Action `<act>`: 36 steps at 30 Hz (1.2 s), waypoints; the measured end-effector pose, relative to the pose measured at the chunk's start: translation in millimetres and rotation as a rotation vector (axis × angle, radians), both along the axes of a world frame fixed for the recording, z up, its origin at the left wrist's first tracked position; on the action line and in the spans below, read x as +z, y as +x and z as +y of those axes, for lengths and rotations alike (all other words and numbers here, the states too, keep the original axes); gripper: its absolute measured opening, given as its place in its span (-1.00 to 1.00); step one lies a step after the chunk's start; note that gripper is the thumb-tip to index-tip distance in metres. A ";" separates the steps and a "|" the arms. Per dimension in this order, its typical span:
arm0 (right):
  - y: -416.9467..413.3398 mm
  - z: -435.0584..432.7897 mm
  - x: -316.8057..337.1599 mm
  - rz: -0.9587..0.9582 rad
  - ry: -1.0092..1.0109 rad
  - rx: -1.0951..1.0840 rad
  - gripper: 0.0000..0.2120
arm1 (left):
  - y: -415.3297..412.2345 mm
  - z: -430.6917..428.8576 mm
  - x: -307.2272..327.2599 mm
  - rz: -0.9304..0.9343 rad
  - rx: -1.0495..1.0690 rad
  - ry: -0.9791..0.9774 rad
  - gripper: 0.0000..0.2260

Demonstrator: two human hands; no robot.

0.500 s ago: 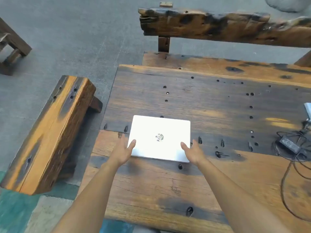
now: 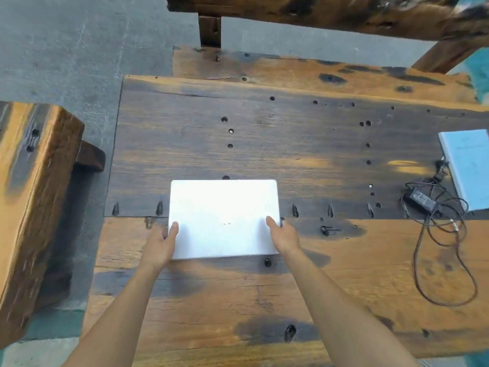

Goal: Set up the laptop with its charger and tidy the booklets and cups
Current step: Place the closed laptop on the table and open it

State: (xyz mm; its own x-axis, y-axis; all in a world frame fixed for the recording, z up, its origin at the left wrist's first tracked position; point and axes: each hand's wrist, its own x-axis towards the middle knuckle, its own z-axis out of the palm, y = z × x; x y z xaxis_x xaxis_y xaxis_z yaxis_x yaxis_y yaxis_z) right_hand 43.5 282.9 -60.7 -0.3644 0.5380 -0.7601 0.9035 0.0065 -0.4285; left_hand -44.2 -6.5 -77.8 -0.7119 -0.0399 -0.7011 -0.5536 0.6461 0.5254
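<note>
A closed white laptop point(image 2: 223, 207) lies flat on the dark wooden table point(image 2: 304, 144), a little left of centre. My left hand point(image 2: 162, 243) grips its left side near the front corner, thumb on the lid. My right hand point(image 2: 284, 237) grips the right side the same way. The black charger brick point(image 2: 422, 199) sits at the right with its dark cable point(image 2: 447, 263) looping toward the front edge. A pale blue booklet point(image 2: 467, 168) lies at the far right, partly cut off by the frame. No cups are in view.
A wooden bench point(image 2: 34, 202) stands to the left of the table, with grey floor point(image 2: 66, 49) between them. Another rough wooden bench point(image 2: 330, 14) runs behind the table's far edge. A plug point(image 2: 441, 169) rests beside the booklet.
Both hands have closed onto the laptop's sides. The view has shifted right and nearer, so the booklet and the charger now show more fully.
</note>
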 end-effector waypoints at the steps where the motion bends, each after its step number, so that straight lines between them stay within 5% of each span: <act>1: -0.5 0.5 -1.9 -0.001 -0.009 -0.024 -0.25 | -2.5 -1.6 -4.5 -0.007 0.039 0.006 -0.56; 7: -2.8 13.0 -3.3 0.023 -0.147 -0.286 -0.30 | -13.1 1.8 -18.8 -0.101 0.106 0.031 -0.48; 13: -4.3 17.7 -10.0 0.045 -0.273 -0.410 -0.10 | -25.2 9.8 -12.1 -0.163 0.177 0.100 -0.28; 17: -5.8 8.8 -11.6 0.089 -0.328 -0.436 -0.06 | -18.3 16.5 -8.9 -0.085 0.259 0.064 -0.34; 25: 9.9 4.3 11.9 0.194 -0.315 -0.445 -0.71 | 6.3 20.1 17.7 0.107 0.323 -0.046 -0.23; 36: 59.8 7.8 58.8 0.348 -0.230 -0.451 -0.78 | 59.5 26.1 57.4 0.199 0.322 0.015 -0.26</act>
